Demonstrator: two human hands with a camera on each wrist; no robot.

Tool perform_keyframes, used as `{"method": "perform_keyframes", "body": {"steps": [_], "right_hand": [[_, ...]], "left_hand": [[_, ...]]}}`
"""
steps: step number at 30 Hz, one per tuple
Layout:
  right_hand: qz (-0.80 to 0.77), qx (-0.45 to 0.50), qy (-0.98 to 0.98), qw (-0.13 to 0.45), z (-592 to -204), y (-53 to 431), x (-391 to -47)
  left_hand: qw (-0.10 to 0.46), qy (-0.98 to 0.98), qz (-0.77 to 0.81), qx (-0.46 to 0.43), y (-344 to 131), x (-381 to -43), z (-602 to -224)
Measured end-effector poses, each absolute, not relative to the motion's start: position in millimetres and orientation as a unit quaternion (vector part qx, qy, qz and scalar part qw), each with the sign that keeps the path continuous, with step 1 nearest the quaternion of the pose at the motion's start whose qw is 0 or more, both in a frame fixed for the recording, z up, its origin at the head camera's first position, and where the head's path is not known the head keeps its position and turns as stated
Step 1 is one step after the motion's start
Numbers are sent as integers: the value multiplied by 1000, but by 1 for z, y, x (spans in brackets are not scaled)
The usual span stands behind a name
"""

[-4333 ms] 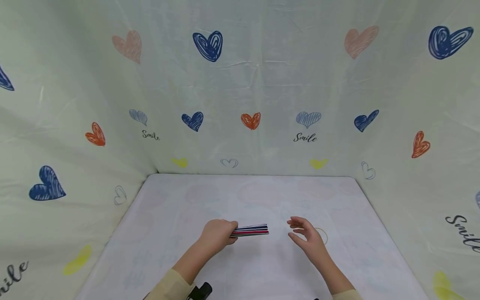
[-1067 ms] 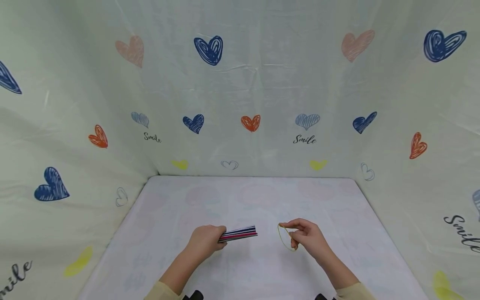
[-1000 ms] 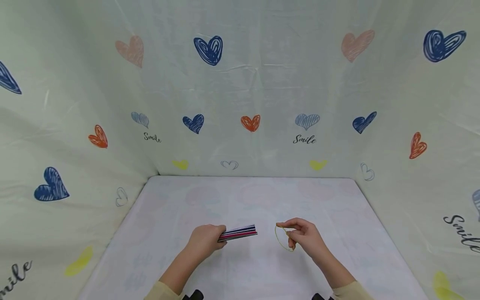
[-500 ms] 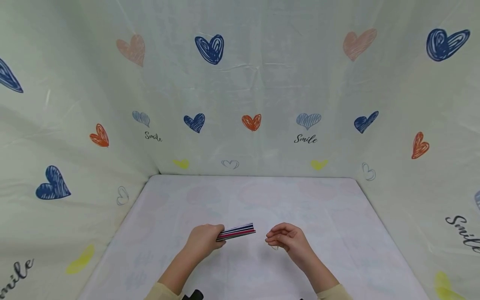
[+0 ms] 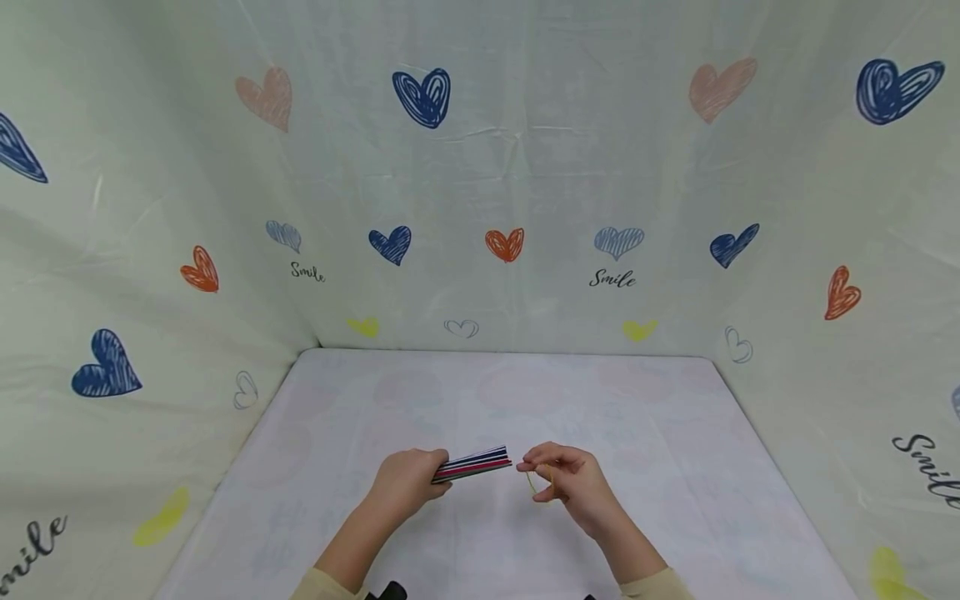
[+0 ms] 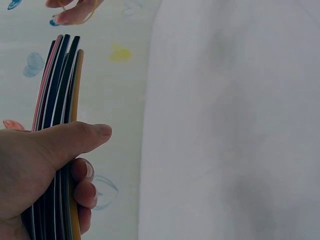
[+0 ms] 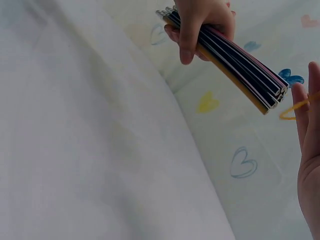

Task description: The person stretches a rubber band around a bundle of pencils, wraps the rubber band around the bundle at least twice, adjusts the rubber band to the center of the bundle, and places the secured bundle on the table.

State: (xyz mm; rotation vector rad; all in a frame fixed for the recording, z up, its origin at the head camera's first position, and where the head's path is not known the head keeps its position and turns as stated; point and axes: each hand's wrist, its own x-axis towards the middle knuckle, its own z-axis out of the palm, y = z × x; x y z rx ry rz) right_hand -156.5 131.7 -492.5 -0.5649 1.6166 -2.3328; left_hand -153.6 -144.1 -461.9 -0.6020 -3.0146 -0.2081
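Note:
My left hand (image 5: 408, 482) grips a bundle of long thin pencils (image 5: 474, 463), dark blue, pink and yellow with light stripes. Thumb on top, it holds them level with their free ends to the right. Over the fingers of my right hand (image 5: 581, 487) hangs a thin yellow rubber band (image 5: 529, 481), spread into a loop between fingertips and thumb. That hand is just right of the pencils' free ends, apart from them. In the right wrist view the rubber band (image 7: 296, 107) lies close by the pencils (image 7: 245, 70) without going round them.
Both hands are above a white-covered table (image 5: 360, 400). A pale curtain (image 5: 555, 167) printed with hearts and "Smile" stands behind it and at both sides.
Over the last seconds my right hand has picked up the rubber band and come left toward the pencils' ends. Its fingers have now spread the loop. My left hand has shifted slightly left.

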Motion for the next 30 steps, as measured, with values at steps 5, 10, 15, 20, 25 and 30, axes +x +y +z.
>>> {"method": "perform_keyframes", "body": {"steps": [5,10,15,20,25,30], "right_hand": [[-812,-197,537,116,-487,127,-157],[-815,-189,537,110,-484,125,-157],[-805,-208,544,108,-480,125,-158],[-787,-204,568,125,-479,125,-157],[-734,-171,640,147,-480,117,-155],[-711,-183,662,153,-479,110,-154]], "left_hand": [[39,-977,-70,-199,-144,-151,-459],[46,-976,-68,-200,-146,-150,-458],[55,-976,-64,-202,-146,-149,-456],[64,-974,-60,-210,-145,-148,-453],[61,-972,-44,-221,-138,-146,-451],[55,-970,-34,-236,-129,-143,-447]]}}
